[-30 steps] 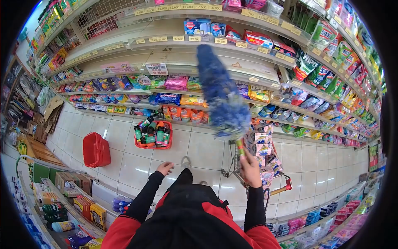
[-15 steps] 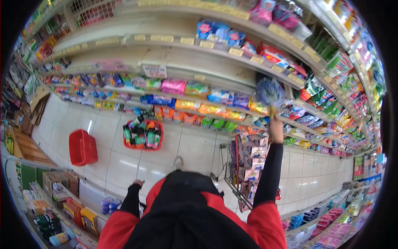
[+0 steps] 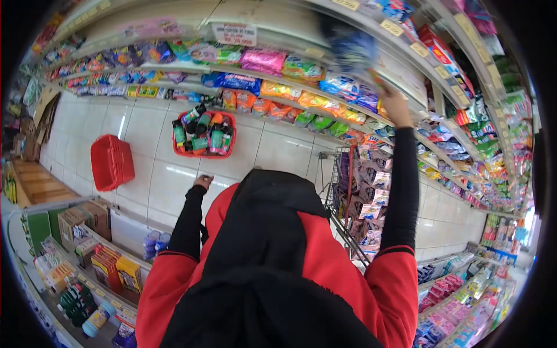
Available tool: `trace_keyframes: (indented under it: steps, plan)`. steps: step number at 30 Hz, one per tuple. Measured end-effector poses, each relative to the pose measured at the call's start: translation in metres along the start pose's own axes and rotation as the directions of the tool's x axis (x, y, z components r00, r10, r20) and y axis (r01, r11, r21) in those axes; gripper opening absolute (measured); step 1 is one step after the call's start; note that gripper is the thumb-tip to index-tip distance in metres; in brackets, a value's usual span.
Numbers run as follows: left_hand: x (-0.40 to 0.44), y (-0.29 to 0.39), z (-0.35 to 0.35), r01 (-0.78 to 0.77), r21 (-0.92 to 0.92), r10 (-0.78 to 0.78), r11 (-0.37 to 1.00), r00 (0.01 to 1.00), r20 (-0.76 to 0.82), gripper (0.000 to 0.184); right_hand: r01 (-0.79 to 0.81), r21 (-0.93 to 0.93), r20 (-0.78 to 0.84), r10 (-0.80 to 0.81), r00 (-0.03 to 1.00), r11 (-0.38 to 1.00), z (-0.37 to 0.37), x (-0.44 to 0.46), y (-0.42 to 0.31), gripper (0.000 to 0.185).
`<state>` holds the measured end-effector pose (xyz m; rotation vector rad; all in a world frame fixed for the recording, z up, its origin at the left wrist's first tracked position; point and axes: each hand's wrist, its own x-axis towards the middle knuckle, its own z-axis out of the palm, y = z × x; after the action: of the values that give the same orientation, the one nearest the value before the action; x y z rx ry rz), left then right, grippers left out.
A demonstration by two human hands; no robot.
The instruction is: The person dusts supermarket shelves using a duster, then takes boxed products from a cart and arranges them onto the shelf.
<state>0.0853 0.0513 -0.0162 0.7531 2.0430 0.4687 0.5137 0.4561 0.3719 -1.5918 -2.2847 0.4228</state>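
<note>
Blue duster (image 3: 353, 51): grasped by the handle (image 3: 376, 79) in the right hand (image 3: 397, 109); its head, blurred, sits ahead and to the left of that hand, at a shelf (image 3: 278, 36). Contact with the board: cannot tell from where I stand. Left hand (image 3: 203, 181): over the floor (image 3: 156, 185), well apart from the duster; too small to tell whether its fingers are closed. Left of the right hand, one tier lower: pink packet (image 3: 264, 60). Ahead of the left hand: red basket (image 3: 233, 132) holding bottles (image 3: 200, 139). Farther left: another red basket (image 3: 113, 165). Behind the right hand: wire cart (image 3: 335, 188) with packs (image 3: 371, 196).
</note>
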Motion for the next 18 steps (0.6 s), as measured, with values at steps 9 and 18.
trace_keyframes:
  steps: [9,18]
  plan:
    - [-0.017,-0.086,0.009,0.175,0.074,-0.172,0.982,0.984,-0.045,0.045,-0.607,-0.011,-0.122,0.602,0.790,0.795,-0.073,-0.032,0.115,0.034]
    - [-0.065,-0.073,0.032,0.281,0.023,-0.282,0.960,0.955,0.093,0.048,0.082,-0.042,-0.037,-0.084,0.996,0.996,0.027,-0.008,-0.049,0.039]
